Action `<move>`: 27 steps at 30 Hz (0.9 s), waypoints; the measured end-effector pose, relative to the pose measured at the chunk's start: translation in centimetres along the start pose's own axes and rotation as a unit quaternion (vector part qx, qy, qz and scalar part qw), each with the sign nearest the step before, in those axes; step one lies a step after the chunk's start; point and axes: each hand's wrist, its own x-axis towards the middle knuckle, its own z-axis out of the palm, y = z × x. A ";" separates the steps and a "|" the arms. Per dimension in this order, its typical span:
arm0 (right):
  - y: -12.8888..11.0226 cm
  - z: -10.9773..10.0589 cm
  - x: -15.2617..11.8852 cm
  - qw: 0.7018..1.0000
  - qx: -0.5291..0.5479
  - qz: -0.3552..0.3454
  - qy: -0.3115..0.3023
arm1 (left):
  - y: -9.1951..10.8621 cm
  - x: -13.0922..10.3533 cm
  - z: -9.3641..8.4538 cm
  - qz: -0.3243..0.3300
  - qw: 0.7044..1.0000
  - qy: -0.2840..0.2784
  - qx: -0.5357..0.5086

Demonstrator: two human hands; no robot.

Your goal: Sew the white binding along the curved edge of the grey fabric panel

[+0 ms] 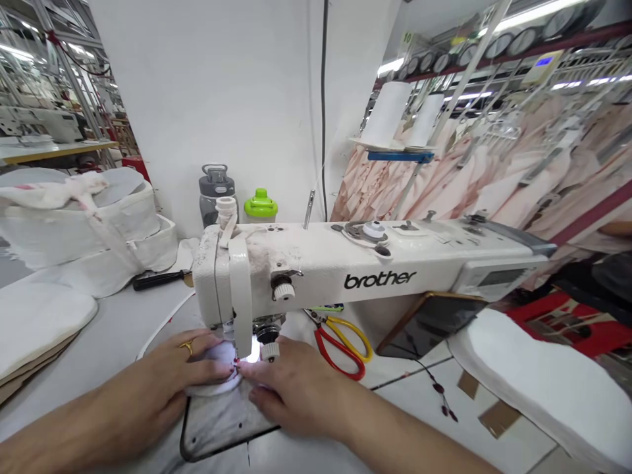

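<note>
A white Brother sewing machine stands across the table. Under its needle head lies a small white fabric piece, lit by the machine's lamp. My left hand, with a gold ring, lies flat on the fabric left of the needle. My right hand presses its fingertips on the fabric just right of the needle. Both hands rest on the grey needle plate. The needle itself is hidden behind the head.
Red and yellow scissors lie right of the needle. Stacked white fabric pieces sit at the left, a white padded piece at the right. Two bottles stand behind the machine. Thread cones and pink garments hang behind.
</note>
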 end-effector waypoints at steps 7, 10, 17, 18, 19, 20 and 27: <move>0.0 1.0 0.0 1.000 0.020 0.003 0.015 | -0.6 0.2 0.0 0.008 1.000 -0.004 -0.008; 0.2 1.4 0.1 0.999 0.016 -0.008 0.027 | -0.4 0.7 0.0 0.010 1.000 0.022 -0.012; 0.2 1.3 0.0 0.999 0.001 0.021 0.030 | -0.1 0.7 1.1 -0.033 0.997 0.063 0.026; 0.2 1.3 0.0 0.999 -0.001 0.025 0.031 | -0.2 0.5 1.2 -0.035 0.997 0.063 0.028; 0.2 1.3 0.0 0.999 -0.004 0.027 0.031 | -0.3 0.4 1.3 -0.039 0.997 0.061 0.030; 0.2 1.4 0.0 0.999 -0.007 0.029 0.031 | -0.3 0.4 1.4 -0.044 0.997 0.056 0.035; 0.2 1.3 0.0 0.999 -0.014 0.007 0.036 | 1.0 0.5 0.2 -0.067 0.995 0.022 0.066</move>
